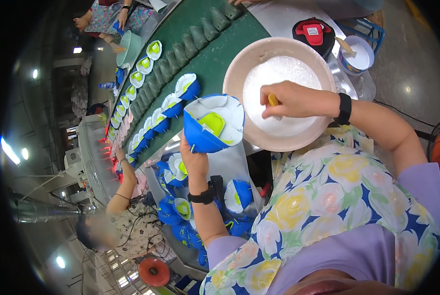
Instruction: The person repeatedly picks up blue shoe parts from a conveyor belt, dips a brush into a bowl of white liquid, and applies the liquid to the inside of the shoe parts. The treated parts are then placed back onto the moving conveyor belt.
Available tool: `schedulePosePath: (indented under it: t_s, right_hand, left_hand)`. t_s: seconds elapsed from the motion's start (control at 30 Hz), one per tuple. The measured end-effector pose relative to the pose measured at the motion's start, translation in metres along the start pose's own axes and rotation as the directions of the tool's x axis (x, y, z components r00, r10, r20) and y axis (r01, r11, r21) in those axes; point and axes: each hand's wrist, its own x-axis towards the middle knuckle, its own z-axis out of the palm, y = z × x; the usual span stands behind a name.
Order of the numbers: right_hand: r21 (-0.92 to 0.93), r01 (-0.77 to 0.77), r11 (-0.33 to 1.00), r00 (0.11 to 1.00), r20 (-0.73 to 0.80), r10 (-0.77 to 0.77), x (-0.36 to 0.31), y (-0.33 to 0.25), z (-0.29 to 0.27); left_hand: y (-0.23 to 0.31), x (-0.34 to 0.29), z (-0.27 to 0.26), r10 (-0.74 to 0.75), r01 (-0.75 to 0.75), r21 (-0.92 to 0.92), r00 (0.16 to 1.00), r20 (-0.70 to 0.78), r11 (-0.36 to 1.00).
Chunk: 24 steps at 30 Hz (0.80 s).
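Note:
My left hand (194, 160) is closed around the underside of a blue shoe upper (200, 135). Its white lining and bright yellow-green inner part face up. To the right, my right hand (301, 101) grips a brush (272, 100) by its yellow handle, over a wide pale pink basin (235, 73). White liquid (274, 71) fills much of the basin; the brush's lower end is hidden by my hand. The shoe upper is beside the basin's left rim, above the bench.
A green conveyor (244, 37) carries rows of uppers (171, 104) and dark lasts (199, 37). More blue uppers (183, 209) lie heaped below my left arm. At far right stand a tub (360, 56) with a brush and a red-and-black item (313, 33). Co-workers' hands (123, 19) work along the line.

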Motion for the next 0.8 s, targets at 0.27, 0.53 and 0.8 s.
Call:
schedulePosePath:
  t_s: [0.27,0.53,0.8]
  right_hand:
    - [-0.198,0.138,0.970,0.985,0.127,-0.114,-0.005,0.023,-0.015]
    - [0.065,0.188,0.980,0.975,-0.133,-0.178,0.009,-0.024,-0.068]
    - [-0.232,0.279,0.932,0.924,-0.200,-0.326,0.015,-0.017,-0.076]
  left_hand:
    - [0.011,0.015,-0.003,-0.253,0.289,-0.244,0.953,0.168,0.926]
    - [0.016,0.042,0.027,-0.254,0.213,0.141,0.869,0.425,0.967]
    - [0.019,0.044,0.041,-0.034,0.030,0.016,0.903,0.428,0.999]
